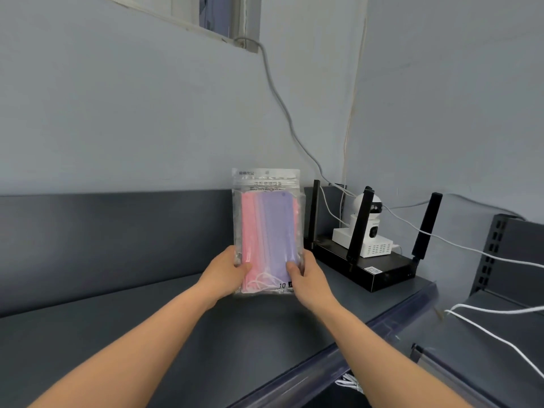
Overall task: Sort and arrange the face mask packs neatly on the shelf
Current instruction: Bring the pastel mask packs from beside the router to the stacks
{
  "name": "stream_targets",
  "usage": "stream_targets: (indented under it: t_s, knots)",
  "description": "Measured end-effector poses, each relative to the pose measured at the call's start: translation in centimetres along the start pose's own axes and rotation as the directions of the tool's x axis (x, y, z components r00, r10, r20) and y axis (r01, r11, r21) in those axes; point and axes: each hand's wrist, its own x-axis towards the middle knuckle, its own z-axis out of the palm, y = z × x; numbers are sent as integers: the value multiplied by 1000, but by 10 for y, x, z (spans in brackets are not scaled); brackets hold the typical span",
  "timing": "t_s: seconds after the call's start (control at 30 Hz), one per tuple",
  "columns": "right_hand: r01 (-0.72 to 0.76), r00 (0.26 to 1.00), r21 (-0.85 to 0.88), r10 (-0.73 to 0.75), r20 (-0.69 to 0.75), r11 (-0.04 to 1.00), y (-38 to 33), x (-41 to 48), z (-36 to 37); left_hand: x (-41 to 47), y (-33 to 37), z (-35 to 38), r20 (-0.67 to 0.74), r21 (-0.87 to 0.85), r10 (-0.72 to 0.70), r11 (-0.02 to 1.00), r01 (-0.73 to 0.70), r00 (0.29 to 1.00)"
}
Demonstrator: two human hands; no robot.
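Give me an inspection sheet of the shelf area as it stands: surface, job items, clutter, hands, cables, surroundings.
Surface: dark grey shelf with a raised back panel.
Job's things: one face mask pack, a clear bag of pink and purple masks, held upright near the back panel; no other packs seen.
Clutter: black router with upright antennas in the right corner; white camera on a white box on top of it.
Hands: left hand grips the pack's lower left edge, right hand its lower right edge.
Cables: grey cable runs down the wall towards the router; white cables trail over the neighbouring shelf at right.
Surroundings: grey wall; slotted shelf upright at right.
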Motion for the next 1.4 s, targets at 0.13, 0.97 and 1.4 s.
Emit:
stream_targets:
  t_s: [0.13, 0.97, 1.4]
  knots:
    - [65, 998, 26, -66, 11, 998, -22, -19, 7, -25, 4, -19, -77, 13, -18, 1000, 19, 997]
    - [180, 850, 271, -288, 441, 946, -192, -190, 126, -286, -7, -208, -622, 68, -205, 947, 313, 756]
    - [61, 834, 278, -202, 514, 959, -283, -245, 256, -349, -79, -343, -669, 6, -224, 952, 307, 708]
